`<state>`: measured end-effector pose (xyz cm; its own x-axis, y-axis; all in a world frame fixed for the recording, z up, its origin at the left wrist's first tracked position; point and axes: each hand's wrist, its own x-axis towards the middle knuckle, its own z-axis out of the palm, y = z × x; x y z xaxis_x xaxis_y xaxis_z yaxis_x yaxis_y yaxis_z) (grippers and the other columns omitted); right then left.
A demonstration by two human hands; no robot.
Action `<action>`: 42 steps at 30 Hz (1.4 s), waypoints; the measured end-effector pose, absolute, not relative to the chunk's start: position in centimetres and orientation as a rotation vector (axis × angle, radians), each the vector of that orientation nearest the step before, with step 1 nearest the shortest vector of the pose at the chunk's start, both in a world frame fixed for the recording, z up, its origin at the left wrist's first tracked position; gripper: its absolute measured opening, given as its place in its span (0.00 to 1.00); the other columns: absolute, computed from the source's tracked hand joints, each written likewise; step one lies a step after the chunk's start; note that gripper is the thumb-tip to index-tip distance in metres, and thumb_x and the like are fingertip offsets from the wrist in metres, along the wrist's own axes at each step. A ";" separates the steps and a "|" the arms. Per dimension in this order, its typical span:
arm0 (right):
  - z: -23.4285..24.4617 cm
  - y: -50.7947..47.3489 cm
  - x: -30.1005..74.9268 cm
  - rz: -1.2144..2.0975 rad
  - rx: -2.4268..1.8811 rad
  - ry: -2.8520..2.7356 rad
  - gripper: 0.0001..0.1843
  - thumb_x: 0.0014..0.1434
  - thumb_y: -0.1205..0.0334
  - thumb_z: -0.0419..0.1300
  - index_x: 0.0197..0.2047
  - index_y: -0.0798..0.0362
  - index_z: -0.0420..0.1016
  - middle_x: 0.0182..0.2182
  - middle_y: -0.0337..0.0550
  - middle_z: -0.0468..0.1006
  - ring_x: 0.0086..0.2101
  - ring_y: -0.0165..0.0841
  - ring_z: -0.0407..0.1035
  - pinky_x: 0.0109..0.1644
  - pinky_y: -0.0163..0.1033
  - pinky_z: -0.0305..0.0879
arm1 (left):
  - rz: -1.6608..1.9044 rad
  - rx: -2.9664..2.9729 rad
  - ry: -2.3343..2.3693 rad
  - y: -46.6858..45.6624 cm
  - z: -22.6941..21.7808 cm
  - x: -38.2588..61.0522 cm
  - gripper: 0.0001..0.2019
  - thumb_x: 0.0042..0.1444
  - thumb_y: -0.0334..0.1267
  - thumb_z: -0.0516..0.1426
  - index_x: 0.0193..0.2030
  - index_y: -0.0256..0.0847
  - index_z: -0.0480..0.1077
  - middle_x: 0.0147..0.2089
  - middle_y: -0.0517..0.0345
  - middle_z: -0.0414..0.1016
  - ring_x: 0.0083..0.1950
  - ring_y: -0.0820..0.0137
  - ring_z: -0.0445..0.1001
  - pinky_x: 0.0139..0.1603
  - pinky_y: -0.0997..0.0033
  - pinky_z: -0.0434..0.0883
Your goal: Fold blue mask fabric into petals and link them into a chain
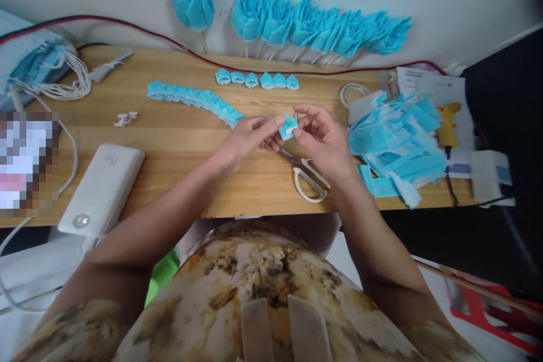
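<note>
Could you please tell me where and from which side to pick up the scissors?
Probably by the white handle loops, coming from the near edge of the table: the scissors lie flat, loops toward the person, blade tips hidden beneath the left hand.

Wood counter (178,141): scissors (307,178) front centre, power bank (104,186) front left, folded blue strip (195,99) and six buds (257,79) at back, scrap pile (394,147) right, tape ring (352,93) beside it.

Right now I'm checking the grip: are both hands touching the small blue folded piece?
Touching. The head view shows the left hand and the right hand both pinching the small blue folded piece.
</note>
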<state>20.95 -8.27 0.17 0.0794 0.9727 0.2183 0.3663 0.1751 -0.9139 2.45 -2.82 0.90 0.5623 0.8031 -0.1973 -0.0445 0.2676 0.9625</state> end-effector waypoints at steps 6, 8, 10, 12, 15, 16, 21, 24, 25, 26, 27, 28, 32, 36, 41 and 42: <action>-0.3 -8.3 20.4 0.851 -1.326 -1.450 0.23 0.64 0.46 0.67 0.58 0.44 0.74 0.34 0.35 0.77 0.34 0.31 0.73 0.40 0.38 0.71 | 0.751 1.203 0.817 -2.8 0.4 2.5 0.09 0.55 0.38 0.68 0.31 0.38 0.74 0.28 0.63 0.74 0.30 0.76 0.71 0.36 0.74 0.70; -0.4 -8.2 20.2 0.882 -1.306 -1.439 0.23 0.63 0.48 0.68 0.59 0.45 0.74 0.34 0.35 0.77 0.34 0.30 0.73 0.39 0.37 0.70 | 0.793 1.175 0.825 -2.7 0.4 2.5 0.06 0.56 0.34 0.66 0.31 0.38 0.74 0.28 0.64 0.74 0.29 0.77 0.71 0.36 0.75 0.70; -0.2 -8.0 20.3 0.891 -1.285 -1.431 0.22 0.63 0.51 0.68 0.58 0.45 0.75 0.34 0.35 0.78 0.35 0.30 0.73 0.39 0.37 0.71 | 0.821 1.161 0.824 -2.6 0.4 2.5 0.06 0.57 0.32 0.65 0.30 0.37 0.73 0.26 0.64 0.73 0.28 0.78 0.70 0.35 0.77 0.69; 0.0 -7.7 20.8 0.871 -1.288 -1.428 0.19 0.63 0.54 0.67 0.57 0.45 0.77 0.34 0.36 0.79 0.35 0.31 0.74 0.40 0.38 0.72 | 0.840 1.151 0.833 -2.4 0.5 2.5 0.07 0.58 0.30 0.64 0.29 0.37 0.72 0.25 0.63 0.73 0.27 0.78 0.71 0.34 0.78 0.69; 0.3 -8.0 22.1 0.768 -1.363 -1.431 0.15 0.64 0.56 0.64 0.54 0.45 0.80 0.37 0.39 0.82 0.36 0.33 0.76 0.39 0.40 0.73 | 0.882 1.121 0.872 -2.0 0.6 2.3 0.08 0.59 0.29 0.62 0.29 0.37 0.71 0.25 0.63 0.74 0.27 0.78 0.71 0.33 0.79 0.69; 0.3 -8.3 22.4 0.721 -1.404 -1.444 0.14 0.64 0.57 0.64 0.52 0.46 0.81 0.38 0.40 0.83 0.36 0.34 0.77 0.39 0.41 0.73 | 0.897 1.111 0.880 -1.9 0.6 2.2 0.08 0.59 0.29 0.62 0.29 0.37 0.70 0.24 0.63 0.74 0.26 0.79 0.72 0.33 0.79 0.69; -0.3 -10.4 22.1 0.537 -1.631 -1.689 0.11 0.62 0.63 0.64 0.46 0.49 0.84 0.40 0.43 0.87 0.39 0.38 0.79 0.42 0.43 0.73 | 0.917 1.082 0.885 -1.8 0.9 2.3 0.09 0.59 0.26 0.62 0.29 0.37 0.68 0.24 0.63 0.75 0.28 0.77 0.76 0.31 0.80 0.70; -1.0 -11.1 21.0 0.393 -1.715 -1.820 0.08 0.63 0.65 0.64 0.44 0.49 0.84 0.39 0.44 0.87 0.38 0.39 0.79 0.43 0.43 0.71 | 0.869 1.086 0.876 -2.2 1.2 2.3 0.07 0.60 0.27 0.61 0.32 0.37 0.69 0.31 0.59 0.81 0.30 0.76 0.79 0.32 0.79 0.72; -1.3 -11.2 20.7 0.338 -1.736 -1.842 0.07 0.64 0.64 0.64 0.43 0.49 0.84 0.38 0.45 0.86 0.38 0.38 0.78 0.43 0.43 0.70 | 0.856 1.090 0.868 -2.3 1.3 2.3 0.05 0.61 0.27 0.61 0.34 0.36 0.70 0.34 0.58 0.82 0.30 0.76 0.80 0.33 0.79 0.72; -1.6 -11.3 20.4 0.289 -1.751 -1.857 0.06 0.65 0.63 0.64 0.42 0.50 0.84 0.37 0.45 0.86 0.37 0.38 0.78 0.42 0.42 0.69 | 0.849 1.094 0.859 -2.4 1.5 2.3 0.04 0.61 0.27 0.61 0.35 0.36 0.71 0.37 0.56 0.84 0.31 0.76 0.80 0.33 0.79 0.73; -1.8 -11.3 20.2 0.246 -1.759 -1.871 0.06 0.66 0.62 0.64 0.42 0.50 0.84 0.37 0.45 0.86 0.37 0.38 0.77 0.42 0.42 0.68 | 0.848 1.095 0.852 -2.4 1.6 2.3 0.03 0.61 0.27 0.60 0.36 0.35 0.72 0.38 0.55 0.84 0.31 0.76 0.80 0.33 0.79 0.73; -2.1 -11.2 20.0 0.207 -1.760 -1.885 0.07 0.67 0.62 0.63 0.41 0.49 0.84 0.36 0.45 0.85 0.37 0.38 0.77 0.41 0.41 0.67 | 0.846 1.094 0.847 -2.5 1.6 2.3 0.03 0.62 0.26 0.60 0.37 0.35 0.73 0.39 0.54 0.85 0.31 0.76 0.80 0.33 0.79 0.73; -2.7 -11.1 19.5 0.084 -1.768 -1.870 0.08 0.66 0.65 0.61 0.39 0.49 0.83 0.36 0.45 0.85 0.38 0.38 0.77 0.42 0.40 0.65 | 0.840 1.072 0.851 -2.4 1.8 2.3 0.04 0.63 0.26 0.59 0.37 0.34 0.74 0.39 0.53 0.85 0.29 0.76 0.79 0.32 0.78 0.72; -2.8 -10.8 19.4 0.163 -1.820 -1.792 0.07 0.65 0.64 0.60 0.37 0.50 0.81 0.37 0.46 0.85 0.37 0.38 0.76 0.43 0.41 0.65 | 0.811 1.057 0.866 -2.3 1.9 2.4 0.04 0.63 0.25 0.59 0.38 0.33 0.75 0.39 0.52 0.85 0.28 0.77 0.78 0.31 0.78 0.73; -2.7 -10.6 19.7 0.292 -1.831 -1.623 0.08 0.64 0.60 0.59 0.36 0.50 0.78 0.33 0.45 0.84 0.34 0.38 0.76 0.40 0.42 0.65 | 0.794 1.032 0.884 -2.6 2.3 2.4 0.05 0.63 0.24 0.59 0.36 0.33 0.75 0.36 0.53 0.84 0.28 0.76 0.78 0.32 0.77 0.72; -2.7 -10.6 19.9 0.360 -1.812 -1.540 0.08 0.64 0.58 0.59 0.36 0.50 0.78 0.31 0.44 0.84 0.32 0.37 0.75 0.39 0.42 0.65 | 0.788 1.027 0.889 -2.7 2.4 2.4 0.06 0.63 0.24 0.58 0.36 0.33 0.74 0.35 0.53 0.84 0.28 0.76 0.79 0.32 0.77 0.72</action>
<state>19.87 -10.62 -2.71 0.2474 0.9403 0.2339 0.7395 -0.0272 -0.6727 2.38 -2.73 2.39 0.4280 0.8717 -0.2386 -0.1315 0.3213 0.9378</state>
